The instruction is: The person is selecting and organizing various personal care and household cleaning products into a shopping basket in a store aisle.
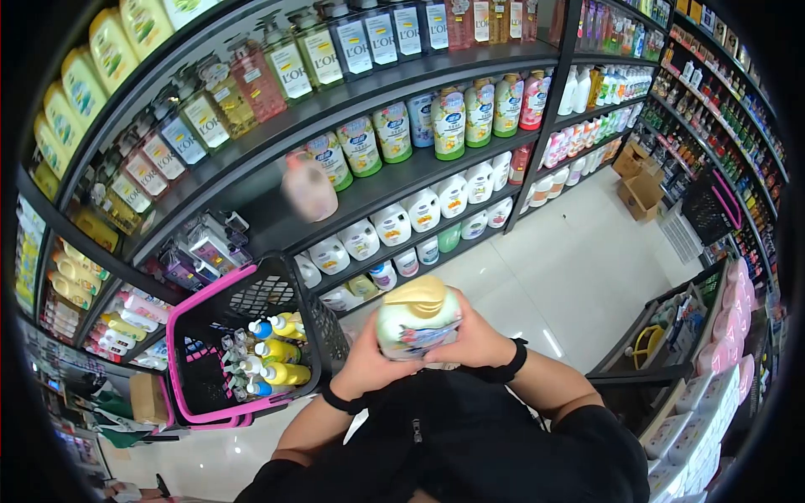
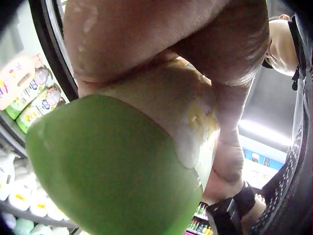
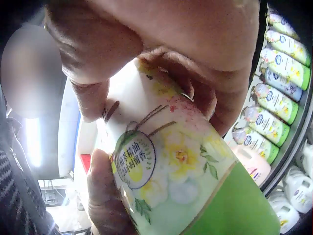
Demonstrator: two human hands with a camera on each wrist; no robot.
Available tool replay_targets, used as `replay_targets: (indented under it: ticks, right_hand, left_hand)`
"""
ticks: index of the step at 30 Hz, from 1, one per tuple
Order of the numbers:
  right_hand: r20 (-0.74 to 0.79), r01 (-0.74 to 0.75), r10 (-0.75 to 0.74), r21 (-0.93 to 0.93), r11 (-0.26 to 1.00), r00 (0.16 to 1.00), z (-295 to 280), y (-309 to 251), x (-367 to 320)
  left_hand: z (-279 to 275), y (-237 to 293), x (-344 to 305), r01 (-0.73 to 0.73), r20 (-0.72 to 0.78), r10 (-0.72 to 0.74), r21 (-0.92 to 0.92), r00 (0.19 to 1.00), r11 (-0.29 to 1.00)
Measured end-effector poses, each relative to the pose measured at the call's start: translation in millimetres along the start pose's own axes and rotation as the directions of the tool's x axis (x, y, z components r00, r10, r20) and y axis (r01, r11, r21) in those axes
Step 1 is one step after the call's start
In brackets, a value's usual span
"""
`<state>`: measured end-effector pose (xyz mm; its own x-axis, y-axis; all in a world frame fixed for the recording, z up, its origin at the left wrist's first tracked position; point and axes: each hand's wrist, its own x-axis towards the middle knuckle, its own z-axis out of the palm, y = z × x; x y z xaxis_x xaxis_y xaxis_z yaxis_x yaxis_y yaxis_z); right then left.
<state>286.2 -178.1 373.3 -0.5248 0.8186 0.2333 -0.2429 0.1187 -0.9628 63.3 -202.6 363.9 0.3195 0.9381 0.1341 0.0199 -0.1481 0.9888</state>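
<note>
Holding a flowered bottle (image 1: 417, 323) upright before the chest, apart from shelves and basket alike; gripping it from both sides, left hand (image 1: 369, 360) curled round one flank, right hand (image 1: 478, 339) curled round the other, label (image 3: 132, 161) turned toward the right wrist; judging by that, taken in hand and looked over, not set among the small yellow bottles (image 1: 281, 373) lying in the pink-rimmed basket (image 1: 201, 289), nor standing on the shelves (image 1: 402, 80); near the left forearm, that basket, close against the shelf front; straight ahead, shelf edges packed with white jugs (image 1: 423, 205) and a pink bottle (image 1: 309, 189); to the right, open white floor (image 1: 570, 260); beyond it, well apart, a low rack (image 1: 662, 323).
</note>
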Motion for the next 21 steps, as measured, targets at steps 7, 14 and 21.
replay_targets:
  ticks: [7, 14, 21]
  right_hand:
    - [-0.221, -0.035, 0.031, -0.013, 0.999, 0.975, -78, 11, -27]
    - [-0.382, -0.075, 0.089, 0.051, 0.996, 0.920, -117, 17, -21]
    - [-0.365, -0.071, 0.101, 0.093, 0.993, 0.926, -173, 35, 47]
  left_hand:
    - [49, -14, 73, 0.065, 0.196, -0.093, 0.145, 0.976, 0.987]
    - [52, -26, 144, 0.079, 0.410, -0.186, 0.264, 0.893, 0.961]
    - [42, -57, 216, 0.062, 0.356, -0.086, 0.077, 0.930, 0.995]
